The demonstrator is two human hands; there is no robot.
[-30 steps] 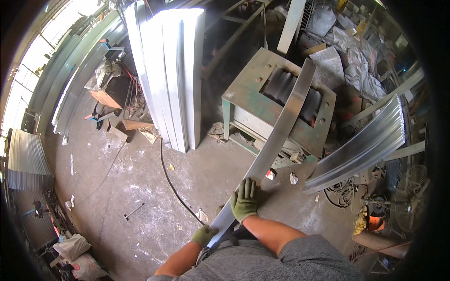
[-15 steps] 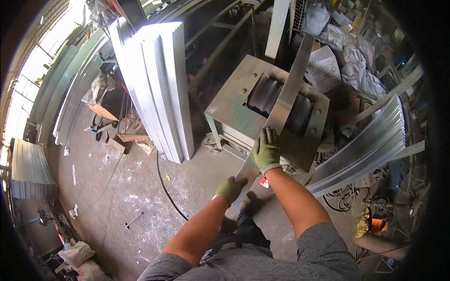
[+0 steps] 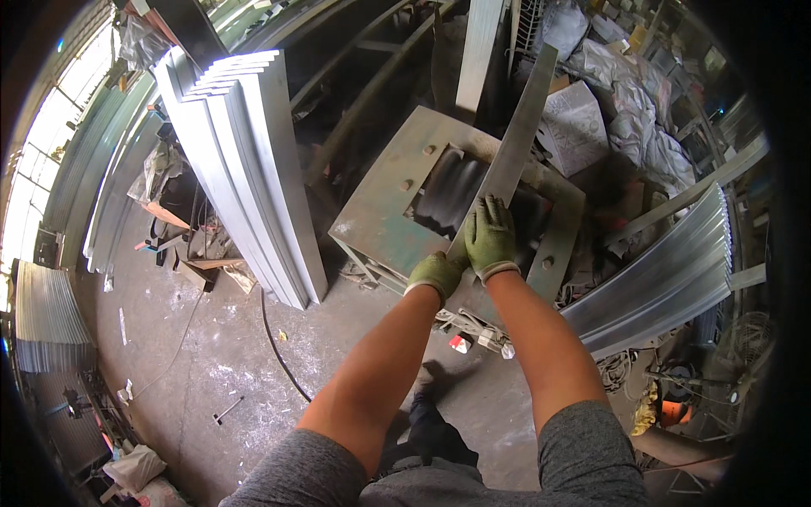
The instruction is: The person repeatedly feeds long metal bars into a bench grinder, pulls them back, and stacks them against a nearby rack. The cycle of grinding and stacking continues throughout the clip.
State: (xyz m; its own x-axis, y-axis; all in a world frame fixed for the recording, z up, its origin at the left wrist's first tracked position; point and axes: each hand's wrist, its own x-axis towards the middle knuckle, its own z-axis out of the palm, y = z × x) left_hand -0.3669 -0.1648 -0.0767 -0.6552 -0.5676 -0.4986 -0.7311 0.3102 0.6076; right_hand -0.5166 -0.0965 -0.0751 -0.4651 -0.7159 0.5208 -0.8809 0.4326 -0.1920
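Note:
A long flat metal bar [image 3: 515, 127] lies slantwise across a green-grey machine table [image 3: 380, 203], over the dark ribbed roller [image 3: 450, 193] in its opening. Both hands wear green gloves. My left hand [image 3: 437, 275] is closed round the near end of the bar, its fingertips partly hidden. Higher up, my right hand [image 3: 490, 235] lies flat on the bar's upper face, fingers stretched along it.
Left of the machine stands a tall stack of shiny metal profiles [image 3: 245, 177]. Another curved-looking stack [image 3: 659, 275] rests at the right. A black hose [image 3: 274, 346] and a small metal rod [image 3: 228, 411] lie on the floor. Plastic sacks [image 3: 646, 135] are heaped behind.
The bar has slid forward and away over the roller. Both hands have gone forward with it, the left now close beside the right. My body has come nearer the machine.

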